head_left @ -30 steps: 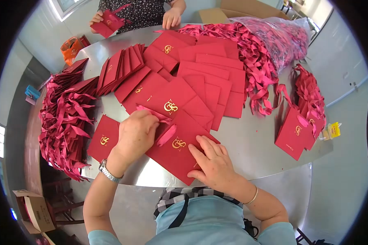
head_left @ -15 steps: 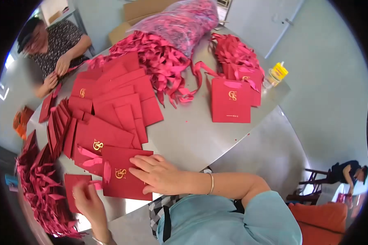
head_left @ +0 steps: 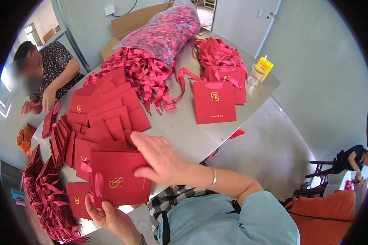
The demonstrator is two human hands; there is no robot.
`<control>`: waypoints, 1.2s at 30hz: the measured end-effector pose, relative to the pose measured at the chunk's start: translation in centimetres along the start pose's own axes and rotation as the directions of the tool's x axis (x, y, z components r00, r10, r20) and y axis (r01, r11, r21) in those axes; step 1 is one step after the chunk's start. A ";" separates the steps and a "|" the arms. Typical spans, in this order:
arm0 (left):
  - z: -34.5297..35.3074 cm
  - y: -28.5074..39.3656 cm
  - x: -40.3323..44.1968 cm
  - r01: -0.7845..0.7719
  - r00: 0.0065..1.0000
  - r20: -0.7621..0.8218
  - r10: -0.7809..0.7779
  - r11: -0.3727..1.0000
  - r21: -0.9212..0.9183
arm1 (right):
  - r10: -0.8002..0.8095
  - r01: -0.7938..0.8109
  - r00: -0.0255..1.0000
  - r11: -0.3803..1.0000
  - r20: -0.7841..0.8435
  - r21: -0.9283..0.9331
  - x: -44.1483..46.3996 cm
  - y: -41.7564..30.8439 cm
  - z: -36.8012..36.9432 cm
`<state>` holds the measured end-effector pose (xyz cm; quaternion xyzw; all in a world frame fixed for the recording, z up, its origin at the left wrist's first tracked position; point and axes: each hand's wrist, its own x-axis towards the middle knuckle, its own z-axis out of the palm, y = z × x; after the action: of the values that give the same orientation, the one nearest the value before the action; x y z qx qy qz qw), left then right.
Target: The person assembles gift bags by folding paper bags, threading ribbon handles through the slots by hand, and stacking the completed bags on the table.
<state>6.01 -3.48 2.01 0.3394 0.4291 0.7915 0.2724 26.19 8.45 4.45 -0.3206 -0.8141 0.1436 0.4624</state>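
Observation:
A red paper gift bag (head_left: 129, 179) with gold lettering and a pink ribbon handle (head_left: 99, 183) is tilted in front of me, its handle side to the left. My right hand (head_left: 161, 161) grips the bag's right side, thumb on the front and fingers over the upper edge. At the lower left corner, beside the ribbon, my left hand (head_left: 110, 218) has thumb and fingers closed around the bag's edge. Another red bag (head_left: 77, 200) lies partly under it on the left. Overlapping flat red bags (head_left: 106, 110) spread across the metal table (head_left: 180, 139) just beyond.
Pink ribbons (head_left: 147, 77) spill from a clear plastic sack (head_left: 163, 34). A finished-looking bag (head_left: 214, 104) lies at the right, near a plastic cup (head_left: 255, 74) and yellow carton (head_left: 265, 67). Ribboned bags (head_left: 49, 196) are stacked at left. A co-worker (head_left: 55, 67) sits at far left.
The bag has been lifted and tilted off the pile. My right hand went from lying flat on it to gripping its side; my left hand moved right onto its lower corner.

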 end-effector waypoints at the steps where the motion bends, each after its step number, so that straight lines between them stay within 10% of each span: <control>1: 1.8 0.5 0.1 -0.046 0.998 0.054 0.045 0.999 0.011 | 0.133 -0.153 0.981 0.978 0.143 0.140 0.2 0.2 -1.2; 4: 7.9 1.4 1.5 0.034 0.987 0.161 -0.024 0.998 -0.060 | 0.416 -0.453 0.891 0.790 0.181 0.414 -0.6 0.8 -6.0; 8: 14.3 0.3 1.9 0.068 0.840 0.536 -0.088 0.996 0.058 | 0.613 -0.256 0.659 0.727 -0.435 0.637 -3.5 6.4 -10.7; 9: 15.1 -0.9 1.5 0.083 0.820 0.560 -0.123 0.992 0.096 | 0.611 -0.441 0.604 0.791 -0.511 0.425 -4.2 8.0 -12.6; 10: 15.1 -2.5 1.3 -0.021 0.782 0.608 -0.138 0.969 0.247 | 0.384 -0.579 0.735 0.785 -0.559 -0.221 -5.8 11.2 -14.4; 15: 12.7 -8.6 -0.2 -0.475 0.652 0.739 -0.170 0.669 0.572 | 0.619 -0.784 0.621 0.482 -0.481 -0.391 -7.6 14.9 -14.6; 18: 12.6 -8.0 -0.4 -0.326 0.684 0.689 -0.239 0.745 0.583 | 0.717 -0.847 0.509 0.517 -0.476 -0.128 -7.0 14.9 -14.6; 20: 12.4 -8.2 -0.3 -0.320 0.686 0.690 -0.230 0.756 0.571 | 0.685 -0.595 0.552 0.723 -0.476 0.350 -7.6 16.1 -14.6; 31: 12.8 -8.1 -0.4 -0.511 0.634 0.769 -0.087 0.698 0.501 | 0.664 -0.362 0.584 0.728 -0.468 0.582 -6.6 19.3 -20.9; 33: 12.8 -8.2 -0.4 -0.531 0.626 0.777 -0.064 0.695 0.485 | 0.482 -0.624 0.607 0.781 -0.632 -0.004 -6.6 22.2 -21.9; 36: 12.8 -8.2 -0.3 -0.563 0.608 0.794 -0.027 0.690 0.455 | 0.403 -0.659 0.650 0.721 -0.644 -0.214 -6.7 20.2 -20.4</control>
<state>17.22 6.63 -0.05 0.7725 0.4689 0.4013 0.1498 53.75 17.97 0.15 -0.6713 -0.5183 -0.0068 0.5298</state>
